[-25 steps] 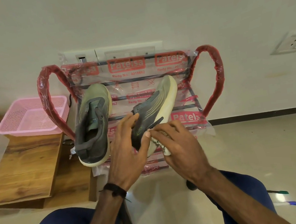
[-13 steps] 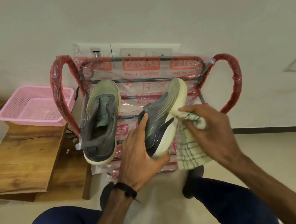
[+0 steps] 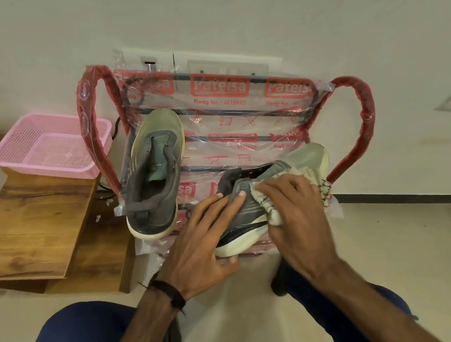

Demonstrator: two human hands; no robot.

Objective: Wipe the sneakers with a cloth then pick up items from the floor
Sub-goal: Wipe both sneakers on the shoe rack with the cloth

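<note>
Now the grey-green mesh sneaker with the cream sole [image 3: 257,213] lies tipped onto its side on the plastic-wrapped red chair [image 3: 241,127], no longer toe-up; left hand [image 3: 200,245] clamps its heel, right hand [image 3: 298,212] presses the cream striped cloth [image 3: 270,208] against its upper (wiping continues; floor pickup waits).

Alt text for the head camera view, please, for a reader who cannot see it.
Right hand presses a white cloth against a grey sneaker steadied by the left hand, on a plastic-wrapped red rack. A second sneaker stands beside it; a pink basket sits left.
</note>
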